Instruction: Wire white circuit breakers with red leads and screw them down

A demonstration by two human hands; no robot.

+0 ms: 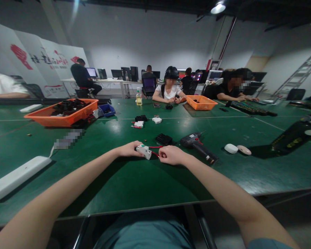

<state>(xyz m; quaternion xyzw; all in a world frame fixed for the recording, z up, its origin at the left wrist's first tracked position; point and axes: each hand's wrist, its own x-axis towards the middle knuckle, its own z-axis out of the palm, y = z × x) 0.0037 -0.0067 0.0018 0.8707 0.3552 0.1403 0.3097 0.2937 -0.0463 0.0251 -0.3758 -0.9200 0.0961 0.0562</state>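
My left hand (pixel 129 149) grips a small white circuit breaker (pixel 144 152) with a green mark on top, holding it just above the green table. Red wires (pixel 154 147) run from the breaker's right side to my right hand (pixel 172 155), whose fingers are closed on them. Whether the wire ends sit fully inside the breaker cannot be made out. Right behind my hands lies a black block (pixel 164 139), perhaps a battery pack. A cordless drill (pixel 197 144) lies to the right of my right hand, its bit pointing away.
Farther back are other white breakers (pixel 139 124), an orange basket of black parts (pixel 49 117), a blue bin (pixel 107 110) and another orange basket (pixel 201 102). A power strip (pixel 20 178) lies at left, a white case (pixel 231 148) at right. A person (pixel 170 88) sits opposite.
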